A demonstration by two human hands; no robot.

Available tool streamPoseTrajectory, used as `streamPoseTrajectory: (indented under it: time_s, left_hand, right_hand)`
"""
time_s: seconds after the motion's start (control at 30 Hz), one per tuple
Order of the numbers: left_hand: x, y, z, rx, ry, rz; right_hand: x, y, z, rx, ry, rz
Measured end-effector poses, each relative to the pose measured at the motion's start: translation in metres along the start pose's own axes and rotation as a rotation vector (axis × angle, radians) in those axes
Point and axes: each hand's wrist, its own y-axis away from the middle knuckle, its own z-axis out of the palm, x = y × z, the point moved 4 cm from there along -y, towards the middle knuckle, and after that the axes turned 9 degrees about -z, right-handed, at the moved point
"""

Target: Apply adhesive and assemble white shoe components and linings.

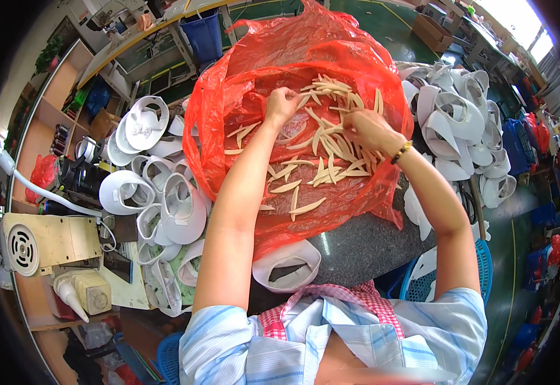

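A large red plastic bag [206, 138] lies spread wide on the table, with many loose cream-coloured curved strips [328, 144] inside it. My left hand [282, 106] is over the bag's far middle, thumb and fingers pinched together at the end of one cream strip [303, 101]. Right of it, my right hand [371, 130] reaches into the thickest part of the pile, its fingers curled down among the strips; the fingertips are partly hidden, so what they grip does not show clearly. A white sun visor [286, 264] sits at the near table edge, below the bag.
Piles of white visors [183, 208] crowd the left of the bag, and another heap of visors [459, 115] stands at the right. A dark speckled tabletop [357, 247] shows at the near side. By my right elbow is a blue basket [483, 266]; a wooden box device [49, 240] stands left.
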Motion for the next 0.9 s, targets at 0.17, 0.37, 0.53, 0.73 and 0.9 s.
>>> streamPoseTrajectory:
  time_s: [0.17, 0.37, 0.53, 0.73, 0.9]
  left_hand:
    - [0.001, 0.002, -0.001, -0.016, -0.011, 0.155]
    - [0.042, 0.055, -0.026, 0.123, -0.251, 0.193]
    - [0.062, 0.137, -0.013, -0.531, 0.225, 0.039]
    - [0.038, 0.214, -0.003, -0.601, 0.432, -0.232]
    - [0.028, 0.236, 0.010, -0.622, 0.173, -0.290]
  right_hand:
    - [-0.033, 0.034, -0.029, 0.028, -0.391, 0.188]
    - [-0.032, 0.062, 0.007, 0.147, -0.801, 0.271]
    - [-0.059, 0.079, 0.018, 0.076, -1.032, 0.263]
    - [-0.061, 0.107, 0.040, 0.239, -1.024, 0.335]
    - [-0.070, 0.122, 0.032, 0.262, -0.428, 0.255]
